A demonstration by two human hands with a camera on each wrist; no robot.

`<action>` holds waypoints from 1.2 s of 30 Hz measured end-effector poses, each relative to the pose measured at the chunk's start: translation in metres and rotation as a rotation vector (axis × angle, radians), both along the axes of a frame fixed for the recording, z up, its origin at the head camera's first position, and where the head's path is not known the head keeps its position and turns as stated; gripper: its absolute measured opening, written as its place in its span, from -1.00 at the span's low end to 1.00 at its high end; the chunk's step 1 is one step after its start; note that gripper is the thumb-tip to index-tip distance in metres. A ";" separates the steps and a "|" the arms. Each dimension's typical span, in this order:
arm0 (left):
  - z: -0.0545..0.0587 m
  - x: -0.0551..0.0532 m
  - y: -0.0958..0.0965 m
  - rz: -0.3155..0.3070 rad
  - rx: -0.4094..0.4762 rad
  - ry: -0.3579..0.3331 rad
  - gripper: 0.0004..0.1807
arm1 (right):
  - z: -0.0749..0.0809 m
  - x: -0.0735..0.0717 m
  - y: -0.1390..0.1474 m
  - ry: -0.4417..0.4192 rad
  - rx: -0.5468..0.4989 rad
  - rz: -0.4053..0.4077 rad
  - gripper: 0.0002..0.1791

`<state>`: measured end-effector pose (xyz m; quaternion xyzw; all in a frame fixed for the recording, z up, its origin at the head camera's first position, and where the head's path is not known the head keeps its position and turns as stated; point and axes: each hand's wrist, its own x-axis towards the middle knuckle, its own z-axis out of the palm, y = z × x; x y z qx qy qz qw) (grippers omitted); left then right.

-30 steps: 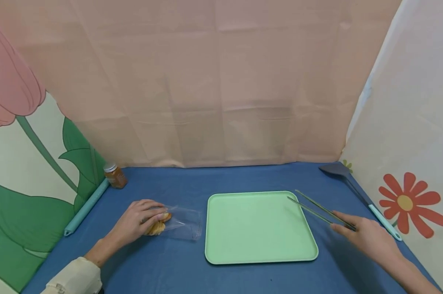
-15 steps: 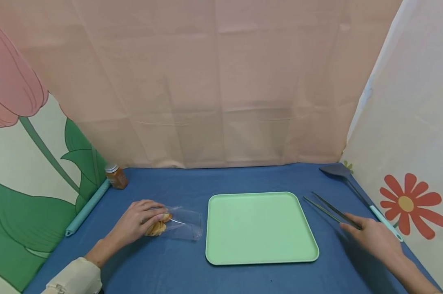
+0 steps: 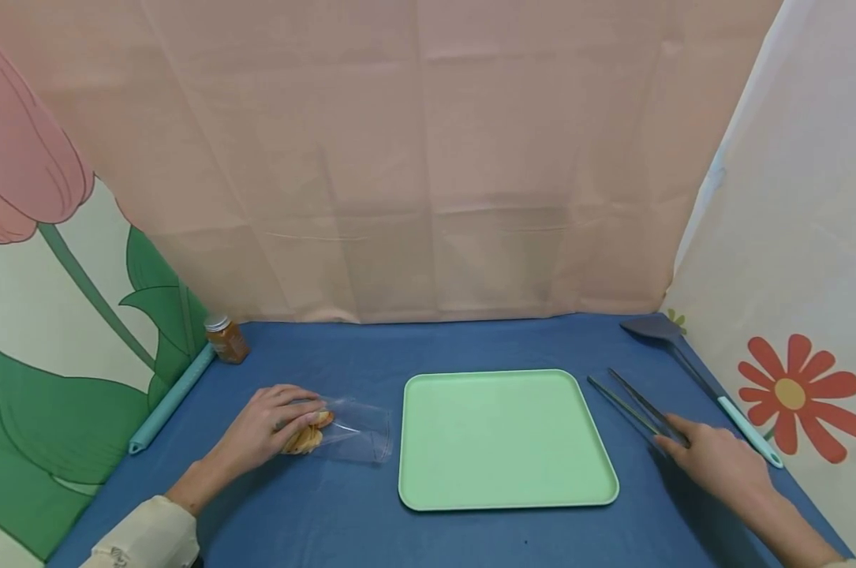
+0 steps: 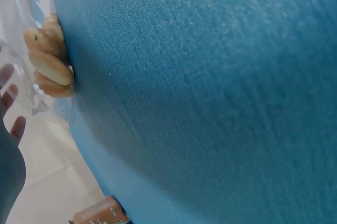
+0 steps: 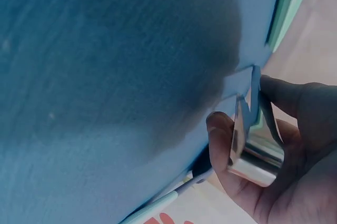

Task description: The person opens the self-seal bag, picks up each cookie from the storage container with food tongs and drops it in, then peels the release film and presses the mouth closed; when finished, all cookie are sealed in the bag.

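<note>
On the left, my left hand [image 3: 274, 426] holds a clear plastic bag [image 3: 364, 434] down on the blue cloth, fingers over the top and thumb at the near side. Several tan, bread-like pieces [image 3: 303, 441] show at its left end, partly under the fingers; the left wrist view shows these tan pieces [image 4: 50, 68] behind clear plastic. My right hand [image 3: 726, 457] grips metal tongs [image 3: 633, 406] low over the cloth, right of the tray, their tips apart with nothing between them. From the right wrist, the tongs' bent end [image 5: 258, 163] sits in the palm.
A pale green tray [image 3: 509, 442] lies between the hands, nothing on it. Beyond the right hand rests a spatula [image 3: 655, 330] with a dark head and light teal handle. At the left edge are a teal roll [image 3: 172, 401] and a brown jar [image 3: 229, 342] with a silver lid.
My right hand has drawn the tongs right and down, from over the tray's right edge to beside it. The left hand and the bag stay in place.
</note>
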<state>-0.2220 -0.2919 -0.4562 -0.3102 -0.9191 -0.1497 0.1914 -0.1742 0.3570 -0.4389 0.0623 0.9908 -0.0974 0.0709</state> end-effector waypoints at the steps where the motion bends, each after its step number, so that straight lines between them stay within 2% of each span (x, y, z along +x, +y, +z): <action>1: 0.000 0.000 0.000 -0.002 0.001 -0.002 -0.75 | 0.000 0.000 -0.001 -0.012 0.012 0.002 -0.10; 4: 0.000 0.000 0.001 -0.006 0.001 0.003 -0.75 | 0.000 -0.001 -0.003 -0.029 0.035 0.001 -0.11; 11: -0.001 -0.001 0.002 -0.023 -0.001 0.032 -0.75 | 0.000 -0.001 -0.005 -0.010 0.049 0.012 -0.13; 21: -0.001 0.000 0.002 -0.018 -0.006 0.015 -0.76 | -0.003 -0.001 -0.006 -0.011 0.055 0.011 -0.09; 28: 0.000 -0.001 0.002 -0.015 0.003 -0.007 -0.76 | -0.007 0.001 -0.007 0.021 0.055 0.036 -0.09; 33: 0.000 0.000 0.002 -0.019 0.003 -0.013 -0.76 | -0.010 0.001 -0.008 -0.002 0.053 0.035 -0.08; 36: 0.000 -0.001 0.001 -0.024 0.000 -0.003 -0.76 | -0.006 0.001 -0.010 0.014 0.063 0.039 -0.06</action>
